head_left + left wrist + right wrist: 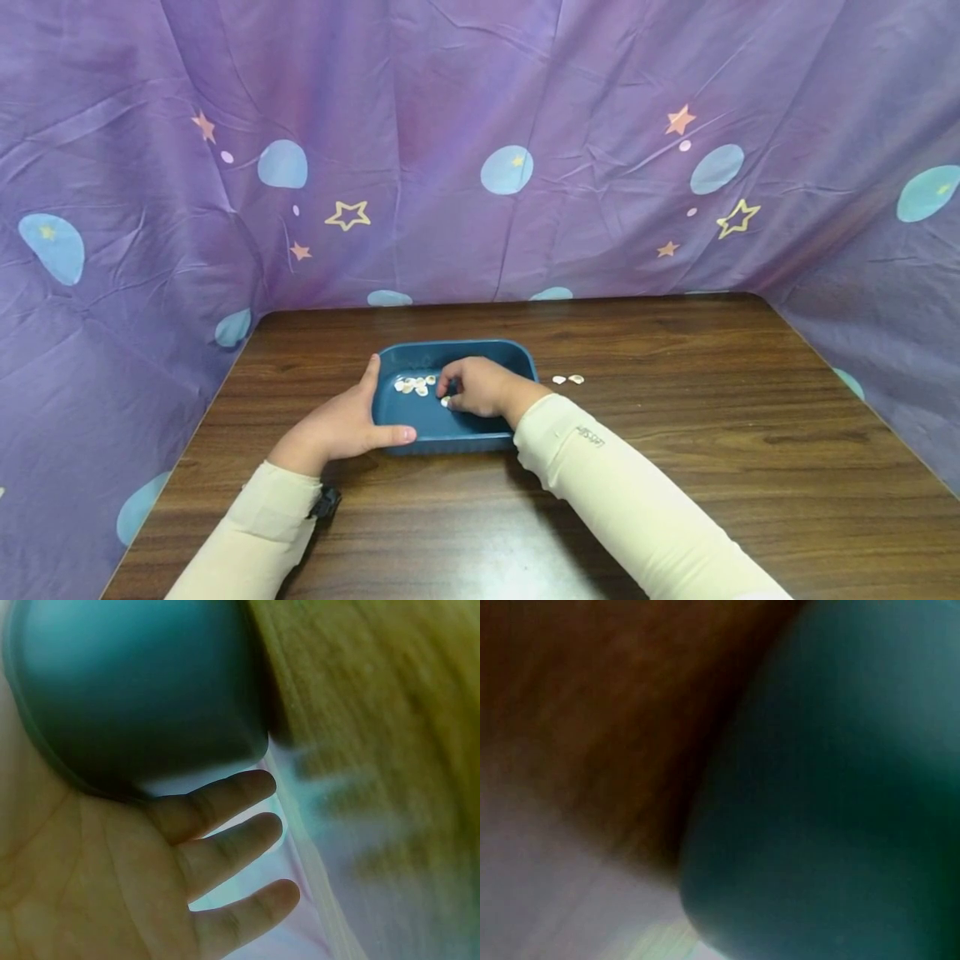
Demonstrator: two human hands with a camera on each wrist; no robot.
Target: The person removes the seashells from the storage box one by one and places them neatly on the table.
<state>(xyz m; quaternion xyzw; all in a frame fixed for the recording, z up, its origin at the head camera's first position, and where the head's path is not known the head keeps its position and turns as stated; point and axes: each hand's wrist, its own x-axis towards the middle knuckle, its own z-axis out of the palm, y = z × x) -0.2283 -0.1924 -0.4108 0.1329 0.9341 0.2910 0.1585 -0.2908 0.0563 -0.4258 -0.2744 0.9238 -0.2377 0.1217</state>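
Observation:
A blue rectangular plastic basin [450, 437] stands on the table. My left hand [337, 423] steadies its left end, the thumb straight along the front rim and the index finger at the far left corner. In the left wrist view, the other fingers [232, 855] extend straight beside the basin wall [150, 682]. My right hand [480, 386] reaches inside, fingers bent down, pinching a small white shell-like piece [446, 402] at the thumb tip. Several similar white pieces with brownish patches [415, 383] lie in the basin's left part. The right wrist view shows only the blurred basin wall [825, 802].
Two more white shell-like pieces [567, 379] lie on the brown wooden table [712, 425], just right of the basin. A purple curtain [450, 100] with stars and blue ovals hangs along the table's back and sides.

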